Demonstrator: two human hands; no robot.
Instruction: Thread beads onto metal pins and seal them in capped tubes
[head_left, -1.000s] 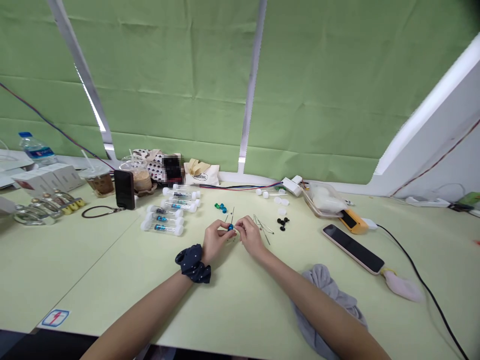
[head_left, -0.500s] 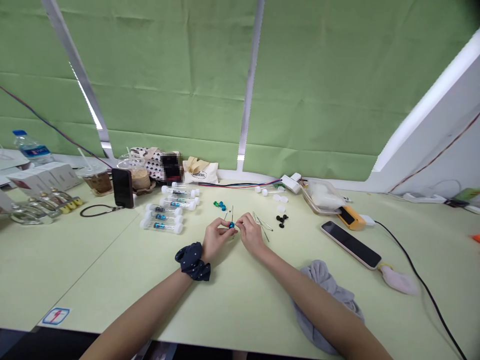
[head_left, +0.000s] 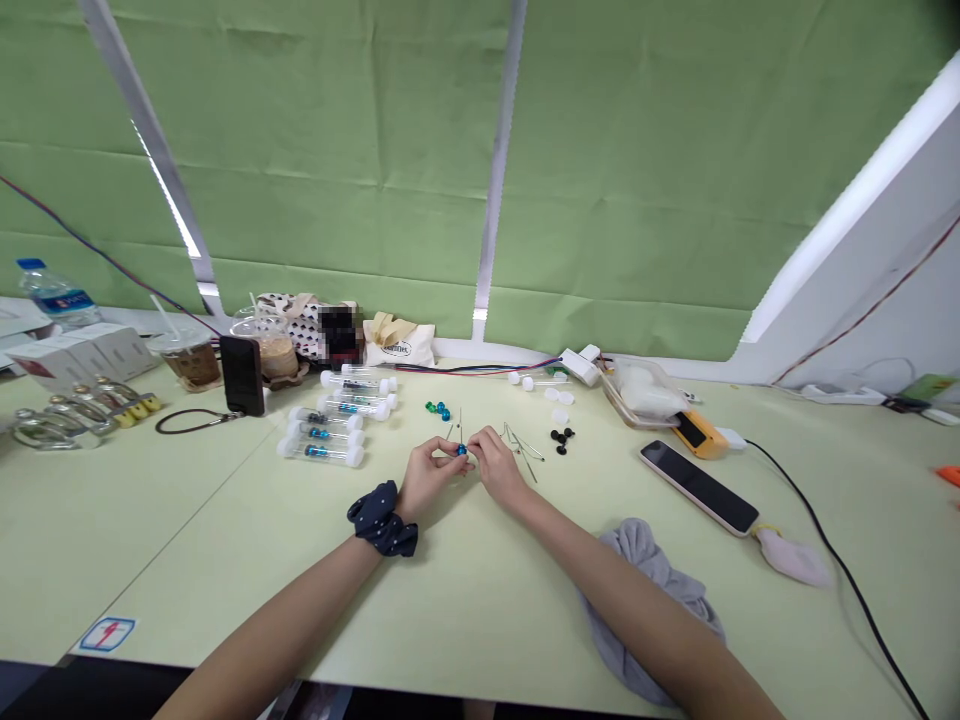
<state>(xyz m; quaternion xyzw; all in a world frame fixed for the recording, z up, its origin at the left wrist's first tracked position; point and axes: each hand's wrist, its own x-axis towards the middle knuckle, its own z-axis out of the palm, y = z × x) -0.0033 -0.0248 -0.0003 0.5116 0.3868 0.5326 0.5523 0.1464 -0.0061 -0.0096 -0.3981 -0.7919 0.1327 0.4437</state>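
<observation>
The left hand (head_left: 424, 480) pinches a blue bead (head_left: 461, 450). Fingers of the right hand (head_left: 496, 468) curl just beside it; whether they grip anything is unclear.

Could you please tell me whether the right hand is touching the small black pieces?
Apart: the head view shows thin metal rods and a strip of tabletop between the right hand and the small black pieces.

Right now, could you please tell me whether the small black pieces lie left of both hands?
No, the small black pieces lie on the table, to the right of the right hand.
</observation>
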